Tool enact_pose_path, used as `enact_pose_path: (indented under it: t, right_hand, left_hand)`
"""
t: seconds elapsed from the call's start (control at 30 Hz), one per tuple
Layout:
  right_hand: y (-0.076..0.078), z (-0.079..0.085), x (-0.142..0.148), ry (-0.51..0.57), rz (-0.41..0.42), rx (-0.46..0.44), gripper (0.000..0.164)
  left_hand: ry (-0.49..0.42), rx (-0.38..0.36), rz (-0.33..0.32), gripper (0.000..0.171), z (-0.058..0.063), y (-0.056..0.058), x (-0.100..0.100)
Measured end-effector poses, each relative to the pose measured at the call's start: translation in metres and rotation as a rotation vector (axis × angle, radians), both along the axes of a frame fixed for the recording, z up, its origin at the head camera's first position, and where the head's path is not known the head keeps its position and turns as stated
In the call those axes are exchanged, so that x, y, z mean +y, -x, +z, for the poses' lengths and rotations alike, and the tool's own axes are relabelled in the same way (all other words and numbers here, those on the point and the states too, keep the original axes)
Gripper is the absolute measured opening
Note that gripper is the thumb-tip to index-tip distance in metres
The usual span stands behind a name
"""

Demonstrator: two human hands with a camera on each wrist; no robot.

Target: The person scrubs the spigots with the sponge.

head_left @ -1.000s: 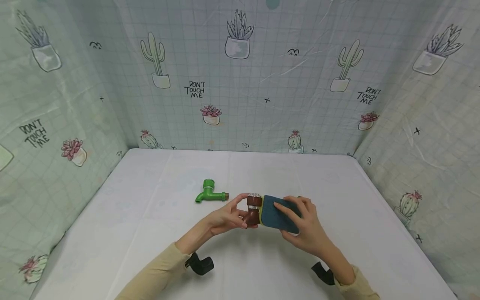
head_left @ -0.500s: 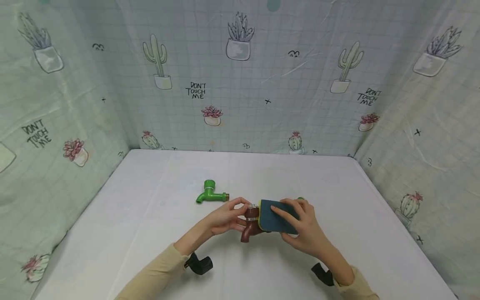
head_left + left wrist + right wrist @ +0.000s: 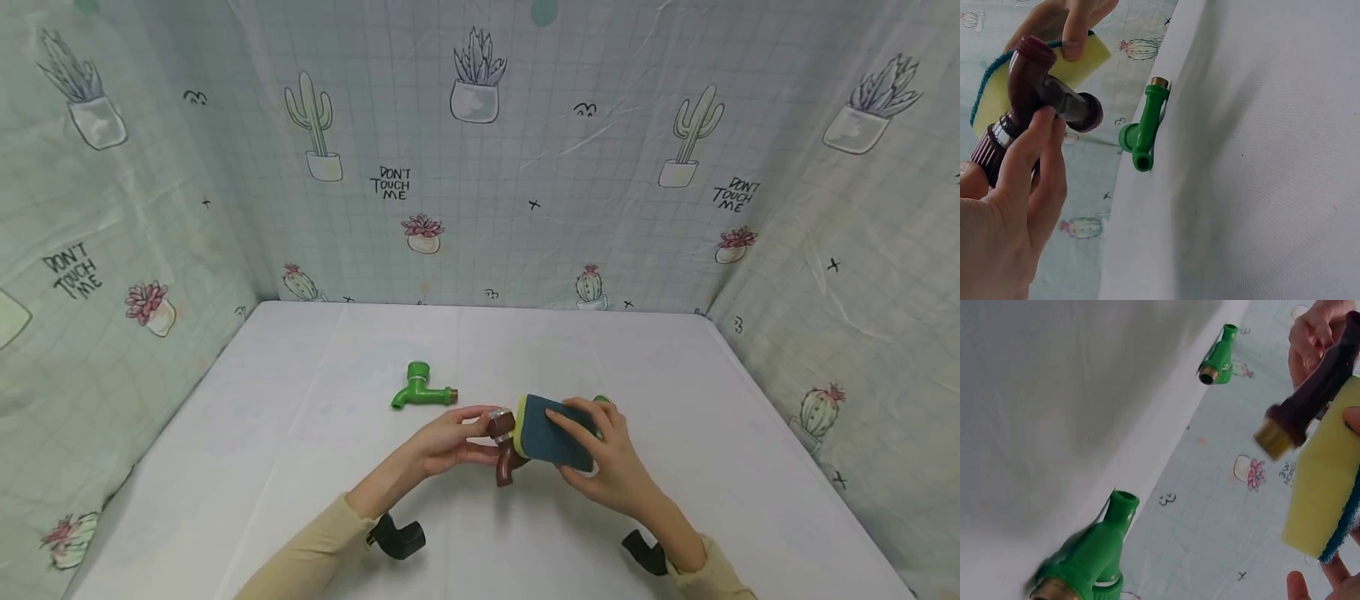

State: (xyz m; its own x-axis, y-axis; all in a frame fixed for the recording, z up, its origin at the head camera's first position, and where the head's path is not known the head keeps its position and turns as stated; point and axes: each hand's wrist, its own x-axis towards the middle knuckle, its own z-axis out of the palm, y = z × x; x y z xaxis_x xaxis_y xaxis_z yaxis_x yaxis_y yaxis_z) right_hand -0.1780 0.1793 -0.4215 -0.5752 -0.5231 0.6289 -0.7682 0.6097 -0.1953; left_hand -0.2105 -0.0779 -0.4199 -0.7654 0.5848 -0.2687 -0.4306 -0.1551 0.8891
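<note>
Brown and glossy, a tap with silvery bands hangs above the white table, its ribbed knob pinched by the fingers of the left hand. The right hand pinches a sponge, a flat block of soft yellow foam backed with rough dark-blue scouring fibre, the index finger laid across the blue face. The foam is right beside the tap; whether they touch is hard to tell. Only the right wrist view shows the tap's blurred, brass-coloured end, which the sponge hides from the head camera. It also reveals most of a second green tap, largely covered by the right hand from above. Another smooth green tap lies farther left, its round spout opening visible to the left wrist. Behind, a creased, grid-lined cloth bears potted cacti and the words "DON'T TOUCH ME".
</note>
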Motion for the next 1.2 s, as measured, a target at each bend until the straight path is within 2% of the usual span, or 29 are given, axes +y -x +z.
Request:
enact_pose_path:
  t: [0.23, 0.57, 0.8, 1.2]
  right_hand:
    - [-0.002, 0.005, -0.012, -0.033, 0.033, -0.046, 0.059]
    - [0.000, 0.004, -0.016, -0.053, 0.043, 0.007, 0.059]
    - [0.002, 0.007, -0.019, -0.079, 0.030, 0.030, 0.074]
    - [0.008, 0.011, -0.006, -0.126, -0.050, 0.102, 0.074]
  left_hand:
    - [-0.014, 0.013, -0.033, 0.048, -0.001, 0.000, -0.001]
    - [-0.002, 0.053, -0.046, 0.057, 0.000, 0.001, -0.003]
    - [-0.002, 0.080, -0.016, 0.051, -0.002, 0.002, -0.003]
    - [-0.041, 0.126, 0.020, 0.047, 0.001, 0.003, -0.012]
